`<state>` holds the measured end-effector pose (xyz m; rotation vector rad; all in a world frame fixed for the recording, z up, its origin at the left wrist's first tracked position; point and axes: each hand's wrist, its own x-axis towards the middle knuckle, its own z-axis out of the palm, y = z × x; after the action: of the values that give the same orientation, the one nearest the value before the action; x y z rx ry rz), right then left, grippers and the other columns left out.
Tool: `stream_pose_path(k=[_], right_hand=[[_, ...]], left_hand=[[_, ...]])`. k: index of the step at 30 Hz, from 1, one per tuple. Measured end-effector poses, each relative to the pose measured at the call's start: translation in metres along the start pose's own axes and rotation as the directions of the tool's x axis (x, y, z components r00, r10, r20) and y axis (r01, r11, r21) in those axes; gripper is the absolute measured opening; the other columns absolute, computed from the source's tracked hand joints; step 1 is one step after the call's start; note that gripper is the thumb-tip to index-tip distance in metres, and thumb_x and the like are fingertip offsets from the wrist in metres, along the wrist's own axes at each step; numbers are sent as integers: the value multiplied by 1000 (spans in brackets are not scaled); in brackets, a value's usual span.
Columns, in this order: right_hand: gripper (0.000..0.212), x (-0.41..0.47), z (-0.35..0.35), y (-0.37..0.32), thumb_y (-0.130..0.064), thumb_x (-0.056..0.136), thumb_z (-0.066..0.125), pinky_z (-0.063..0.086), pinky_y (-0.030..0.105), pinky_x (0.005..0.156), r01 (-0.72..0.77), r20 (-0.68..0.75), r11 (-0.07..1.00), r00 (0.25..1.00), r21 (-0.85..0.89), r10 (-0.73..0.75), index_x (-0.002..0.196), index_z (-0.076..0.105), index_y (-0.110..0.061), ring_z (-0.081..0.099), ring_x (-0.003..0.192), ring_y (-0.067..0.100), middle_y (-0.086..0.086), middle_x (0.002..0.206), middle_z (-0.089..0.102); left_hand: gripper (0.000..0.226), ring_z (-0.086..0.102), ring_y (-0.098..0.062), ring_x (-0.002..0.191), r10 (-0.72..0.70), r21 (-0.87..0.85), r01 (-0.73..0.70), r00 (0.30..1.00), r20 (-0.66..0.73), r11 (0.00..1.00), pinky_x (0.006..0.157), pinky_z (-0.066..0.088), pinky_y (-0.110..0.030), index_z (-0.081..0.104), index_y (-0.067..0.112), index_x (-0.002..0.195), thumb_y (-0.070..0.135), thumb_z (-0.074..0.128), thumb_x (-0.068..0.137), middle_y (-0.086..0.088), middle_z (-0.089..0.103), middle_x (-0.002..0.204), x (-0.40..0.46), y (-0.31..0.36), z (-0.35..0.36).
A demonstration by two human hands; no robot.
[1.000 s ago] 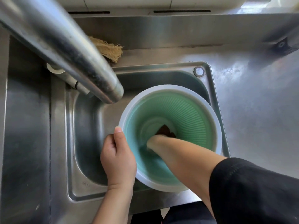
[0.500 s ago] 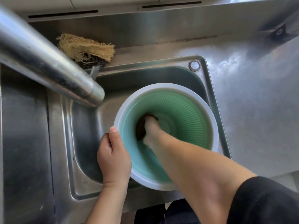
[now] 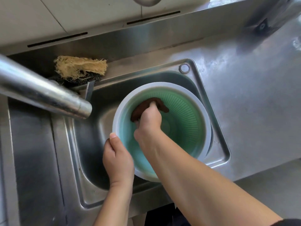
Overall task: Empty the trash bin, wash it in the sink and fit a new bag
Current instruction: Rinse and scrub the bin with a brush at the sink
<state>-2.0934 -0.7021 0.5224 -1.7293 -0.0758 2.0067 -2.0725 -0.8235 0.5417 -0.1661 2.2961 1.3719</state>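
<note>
A round trash bin (image 3: 187, 118) with a pale rim and a ribbed green inside stands upright in the steel sink (image 3: 91, 154). My left hand (image 3: 118, 160) grips the bin's near-left rim, thumb over the edge. Inside the bin, my right hand (image 3: 149, 121) holds a dark brown scrubbing pad (image 3: 146, 106) and presses it against the far-left inner wall. The bin's bottom is partly hidden by my right hand and forearm.
A steel faucet spout (image 3: 48, 97) reaches in from the left, its mouth above the sink beside the bin. A frayed tan loofah on a dark scourer (image 3: 79, 69) lies on the back ledge. Steel counter (image 3: 244, 103) spreads to the right.
My right hand has moved the brown pad up from deep in the bin to the upper far-left wall. The left hand keeps its hold on the rim. The view has shifted.
</note>
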Motion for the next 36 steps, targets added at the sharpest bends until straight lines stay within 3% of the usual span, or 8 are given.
stream_pose_path(k=[3, 6, 9, 15, 20, 25, 32, 36], right_hand=[[26, -18, -1, 2, -41, 97, 47, 48, 33, 99, 128, 92, 980, 989, -149, -115, 103, 67, -25, 64, 102, 16, -4, 107, 68], [35, -39, -5, 8, -35, 101, 40, 40, 16, 89, 387, 222, 859, 918, -336, -327, 121, 66, -20, 58, 91, -5, -11, 105, 66], [34, -52, -4, 6, -32, 102, 39, 43, 27, 100, 483, 320, 767, 871, -422, -372, 120, 65, -19, 60, 105, 11, -3, 111, 68], [29, -67, -28, 15, -29, 98, 45, 49, 42, 85, 635, 581, 447, 767, -630, -272, 78, 59, -14, 58, 86, 21, 4, 84, 64], [36, -69, -54, 2, -32, 96, 44, 50, 39, 78, 689, 699, 118, 709, -715, 95, 65, 57, -19, 60, 86, 27, 4, 81, 66], [47, -67, -59, -25, -40, 98, 41, 39, 30, 59, 759, 685, -236, 650, -607, 329, 60, 52, -15, 53, 71, 22, 1, 68, 56], [53, -76, -95, -74, -51, 100, 38, 25, 19, 47, 782, 514, -539, 616, -313, 596, 56, 41, -21, 47, 49, 4, -16, 54, 52], [44, -74, -95, -104, -51, 101, 29, 34, 29, 64, 638, 298, -769, 743, -45, 599, 96, 65, -25, 46, 67, 21, -9, 74, 58]], left_hand=[[40, 67, -13, 80, 6, 2, -6, 1000, 4, 1000, 70, 51, -32, 63, 38, 75, 62, 34, 89, 8, 69, 81, 2, 1, 2], [47, 67, -16, 75, 6, 7, -6, 1000, 18, 1000, 63, 48, -31, 64, 32, 77, 67, 33, 85, 2, 70, 76, 4, 3, 1], [45, 68, -10, 69, -11, -3, 11, 999, 30, 1000, 63, 50, -33, 66, 41, 78, 70, 32, 80, 8, 72, 74, 7, 3, 3], [40, 69, -32, 94, -20, -106, 27, 998, 62, 994, 92, 53, -50, 73, 41, 79, 62, 39, 82, -5, 75, 91, 18, 0, 0], [43, 75, -26, 92, -175, -334, 189, 982, 72, 923, 67, 58, -25, 74, 14, 101, 44, 45, 94, -7, 79, 94, 30, 2, -8], [47, 75, -28, 93, -231, -397, 241, 970, 74, 886, 82, 60, -40, 71, 11, 113, 46, 45, 95, -11, 78, 101, 28, 6, -2], [32, 71, -3, 71, -63, -136, 74, 995, 81, 988, 56, 55, -22, 69, 44, 84, 59, 42, 93, 15, 75, 82, 26, 9, -6], [40, 65, -6, 65, 45, 24, -47, 997, 63, 999, 59, 48, -29, 66, 32, 81, 60, 40, 92, 14, 70, 76, 26, 13, -7]])
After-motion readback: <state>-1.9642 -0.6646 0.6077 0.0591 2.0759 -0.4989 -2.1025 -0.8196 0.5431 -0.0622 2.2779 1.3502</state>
